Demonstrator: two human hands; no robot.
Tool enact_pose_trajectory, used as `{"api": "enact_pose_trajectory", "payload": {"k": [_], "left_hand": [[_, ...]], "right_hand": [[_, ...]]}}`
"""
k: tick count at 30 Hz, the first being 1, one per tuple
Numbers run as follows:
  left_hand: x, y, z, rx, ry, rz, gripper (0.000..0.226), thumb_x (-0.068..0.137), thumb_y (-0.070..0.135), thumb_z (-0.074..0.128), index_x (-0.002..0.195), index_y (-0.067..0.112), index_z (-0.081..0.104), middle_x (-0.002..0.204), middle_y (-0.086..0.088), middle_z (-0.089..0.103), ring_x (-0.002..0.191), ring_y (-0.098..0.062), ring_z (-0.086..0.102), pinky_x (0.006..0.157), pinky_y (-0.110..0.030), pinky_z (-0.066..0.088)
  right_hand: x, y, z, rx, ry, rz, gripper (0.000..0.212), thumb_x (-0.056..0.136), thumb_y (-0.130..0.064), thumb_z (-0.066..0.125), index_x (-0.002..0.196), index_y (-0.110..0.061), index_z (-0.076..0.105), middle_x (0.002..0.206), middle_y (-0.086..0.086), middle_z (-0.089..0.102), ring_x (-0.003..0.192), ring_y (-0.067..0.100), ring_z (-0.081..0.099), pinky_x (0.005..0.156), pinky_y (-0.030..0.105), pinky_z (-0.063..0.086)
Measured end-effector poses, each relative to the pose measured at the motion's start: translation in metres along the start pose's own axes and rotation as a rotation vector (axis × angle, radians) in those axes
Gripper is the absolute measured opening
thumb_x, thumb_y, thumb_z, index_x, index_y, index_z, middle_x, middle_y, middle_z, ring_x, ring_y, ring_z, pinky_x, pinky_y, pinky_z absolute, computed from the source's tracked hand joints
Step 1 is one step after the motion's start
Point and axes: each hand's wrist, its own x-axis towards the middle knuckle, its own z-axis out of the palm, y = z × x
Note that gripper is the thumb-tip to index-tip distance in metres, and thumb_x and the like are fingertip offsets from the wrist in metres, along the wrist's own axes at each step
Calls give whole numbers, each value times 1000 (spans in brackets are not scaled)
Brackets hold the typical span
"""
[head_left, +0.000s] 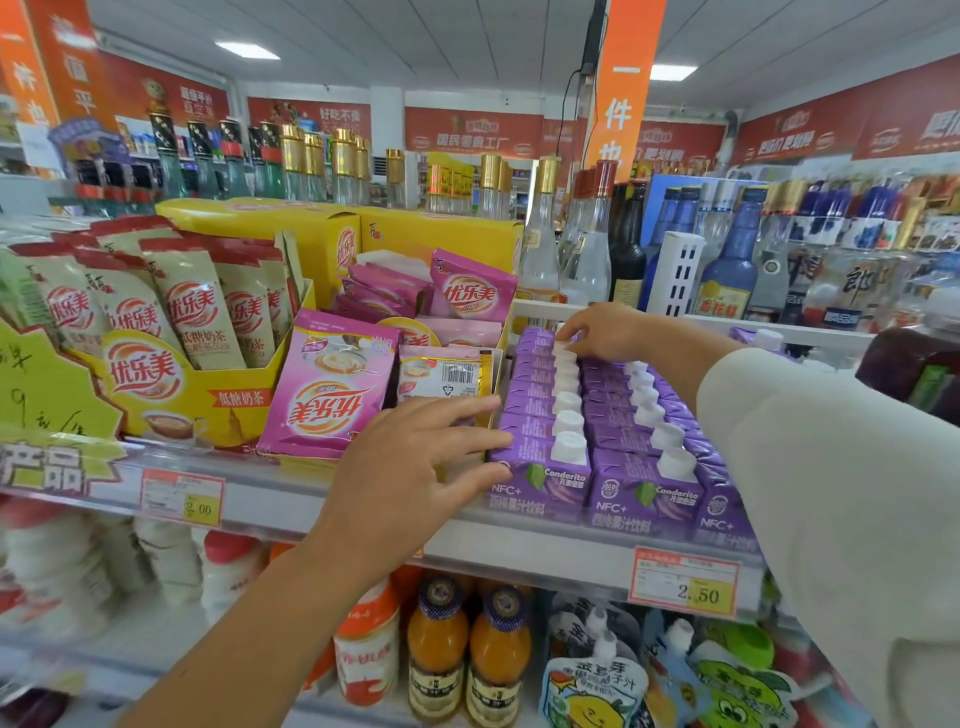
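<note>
Up on the shelf stood the purple juice cartons, packed tight in three rows running front to back, each carton topped by one white cap. Some seven caps could be counted along the left row and about six along the middle one; the third row lay mostly hidden behind the person's white sleeve. The left hand was open, its fingers spread and straight, the tips touching the left side of the front carton of the left row. The right hand reached to the back of that same row, fingers bent down onto the rearmost carton's top; whether it pinched anything could not be told. Just left of the cartons leaned several pink sachets. Two price tags hung on the shelf edge, and two orange bottles stood side by side on the level below.
</note>
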Motion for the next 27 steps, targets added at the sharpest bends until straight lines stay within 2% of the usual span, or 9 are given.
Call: {"api": "enact_pose_trajectory", "payload": {"k": [7,10,12,14,16,19,22,24,27], "left_hand": [[-1,4,-3,5,-29,-33,36,83,58,56,107,38,74,127,27,60,116,6,50,93,-43,51],[0,6,-5,5,-35,-49,29,81,50,65,106,37,75,125,30,57,116,7,48,95,-42,50],[3,9,-7,13,-34,-51,29,81,45,70,108,34,74,124,27,58,114,11,44,97,-40,48],[2,15,-9,12,-19,-51,39,81,43,72,117,31,70,125,25,57,113,14,40,103,-30,43],[-6,27,-13,-34,54,-74,49,82,48,67,128,31,62,125,31,51,115,20,39,102,-9,32],[-32,53,-22,-329,62,-279,54,85,58,62,135,42,50,122,37,55,117,19,47,93,-3,38],[-72,67,-21,-765,-123,-494,43,84,41,59,126,38,56,117,29,66,109,7,61,85,-9,48],[-103,68,-18,-921,-173,-632,35,85,31,59,119,27,62,111,13,73,103,-8,69,81,-18,54],[-150,65,-10,-1059,-88,-894,41,79,27,61,117,14,63,104,-3,76,94,-21,73,75,-26,59]], "right_hand": [[-9,-11,-8,126,115,4,38,101,-25,50,135,-10,51,134,12,53,115,27,52,89,29,38],[-29,-23,-27,326,312,25,35,102,-18,43,125,7,52,104,24,58,84,24,49,72,32,40],[-49,-32,-35,504,450,53,30,100,-17,39,118,5,50,85,15,52,75,24,49,66,38,52],[-81,-44,-34,678,548,40,23,101,-20,39,112,-3,48,84,7,52,75,24,62,66,42,62],[-127,-61,-22,805,594,-28,17,103,-22,41,110,-8,48,84,0,52,69,10,64,60,35,62],[-196,-82,18,965,526,-123,12,102,-21,46,104,-11,53,72,-8,52,57,1,55,56,28,59],[-240,-98,69,1175,326,-124,12,98,-24,51,101,-17,60,65,-11,57,62,8,59,54,27,56],[-255,-104,102,1281,227,-64,20,91,-31,54,102,-18,63,71,-4,63,66,12,63,54,25,55],[-266,-109,149,1362,77,14,40,75,-36,63,113,-23,61,94,-4,74,85,12,71,67,26,58]]}}
